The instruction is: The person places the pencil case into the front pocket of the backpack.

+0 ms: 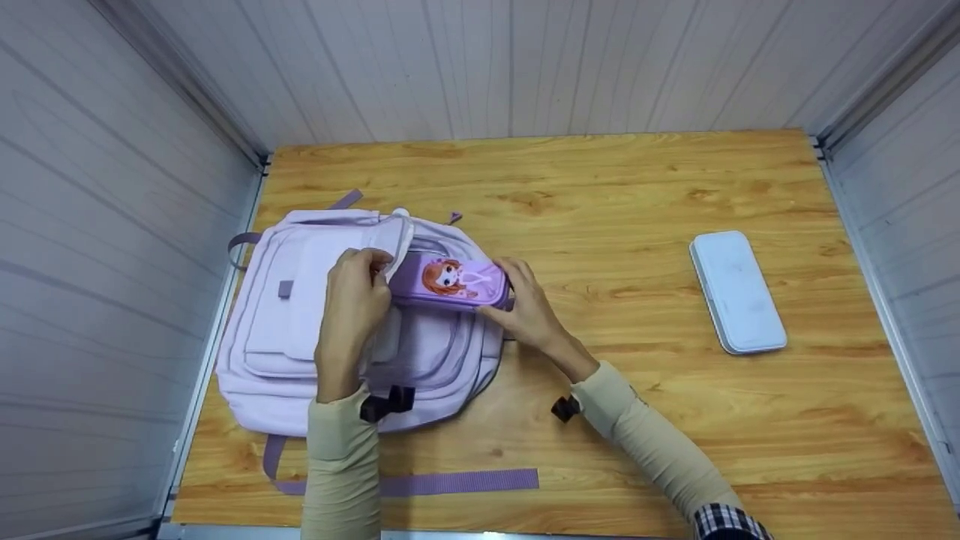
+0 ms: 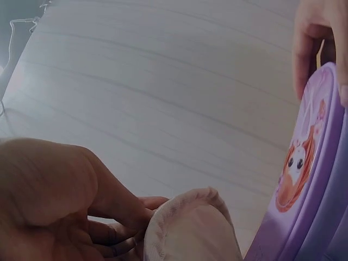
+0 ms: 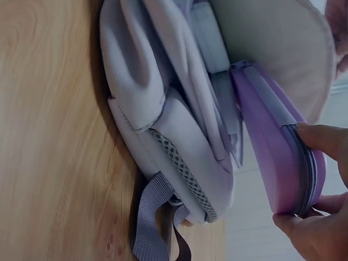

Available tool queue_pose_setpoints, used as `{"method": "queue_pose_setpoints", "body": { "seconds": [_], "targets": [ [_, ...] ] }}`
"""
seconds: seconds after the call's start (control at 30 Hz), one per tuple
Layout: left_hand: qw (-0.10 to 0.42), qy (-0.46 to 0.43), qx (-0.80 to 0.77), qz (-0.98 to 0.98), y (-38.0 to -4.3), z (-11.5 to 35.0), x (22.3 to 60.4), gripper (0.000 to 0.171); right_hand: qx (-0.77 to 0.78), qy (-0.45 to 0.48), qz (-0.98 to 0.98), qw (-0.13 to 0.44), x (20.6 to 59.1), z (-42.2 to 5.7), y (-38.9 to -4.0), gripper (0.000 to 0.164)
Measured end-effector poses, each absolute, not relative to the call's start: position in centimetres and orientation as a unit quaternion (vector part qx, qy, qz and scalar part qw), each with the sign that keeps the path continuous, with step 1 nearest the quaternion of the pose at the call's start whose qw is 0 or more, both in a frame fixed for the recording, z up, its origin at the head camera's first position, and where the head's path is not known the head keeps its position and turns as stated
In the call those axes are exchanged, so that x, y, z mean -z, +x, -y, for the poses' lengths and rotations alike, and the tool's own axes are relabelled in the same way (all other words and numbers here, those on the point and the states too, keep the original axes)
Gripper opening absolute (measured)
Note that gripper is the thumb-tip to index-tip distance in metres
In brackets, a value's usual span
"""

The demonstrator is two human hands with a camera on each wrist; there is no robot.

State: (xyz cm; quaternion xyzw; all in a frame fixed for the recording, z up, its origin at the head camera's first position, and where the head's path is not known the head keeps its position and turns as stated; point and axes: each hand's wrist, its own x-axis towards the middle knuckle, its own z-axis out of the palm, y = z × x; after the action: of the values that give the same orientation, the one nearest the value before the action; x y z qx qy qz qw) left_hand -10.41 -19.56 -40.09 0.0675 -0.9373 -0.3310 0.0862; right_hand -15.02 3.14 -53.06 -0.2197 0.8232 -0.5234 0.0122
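A lavender backpack lies on the table with its front pocket unzipped. My left hand pinches the edge of the pocket flap and holds it raised. With my right hand I grip the outer end of a purple pencil case, thumb on one side and fingers on the other. A red-haired cartoon girl decorates its top. The case's far end reaches in under the lifted flap and is partly hidden in the head view. A dark zipper runs around its side in the right wrist view.
A light blue pencil case lies on the wooden table to the right. One purple strap stretches along the table's front. White panels wall the back and both sides.
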Motion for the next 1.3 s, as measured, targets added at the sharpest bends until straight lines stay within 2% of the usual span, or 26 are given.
{"method": "queue_pose_setpoints", "body": {
  "seconds": [0.7,1.3],
  "targets": [
    [0.091,0.062,0.33,0.938,-10.8,19.2,40.2,0.027,0.52,-0.258,-0.814,-0.008,54.0,-0.1,-16.6,0.077],
    [0.064,0.067,0.356,0.93,-10.9,18.7,40.0,0.027,0.517,-0.259,-0.816,0.0,54.7,4.1,-16.8,0.078]
  ]
}}
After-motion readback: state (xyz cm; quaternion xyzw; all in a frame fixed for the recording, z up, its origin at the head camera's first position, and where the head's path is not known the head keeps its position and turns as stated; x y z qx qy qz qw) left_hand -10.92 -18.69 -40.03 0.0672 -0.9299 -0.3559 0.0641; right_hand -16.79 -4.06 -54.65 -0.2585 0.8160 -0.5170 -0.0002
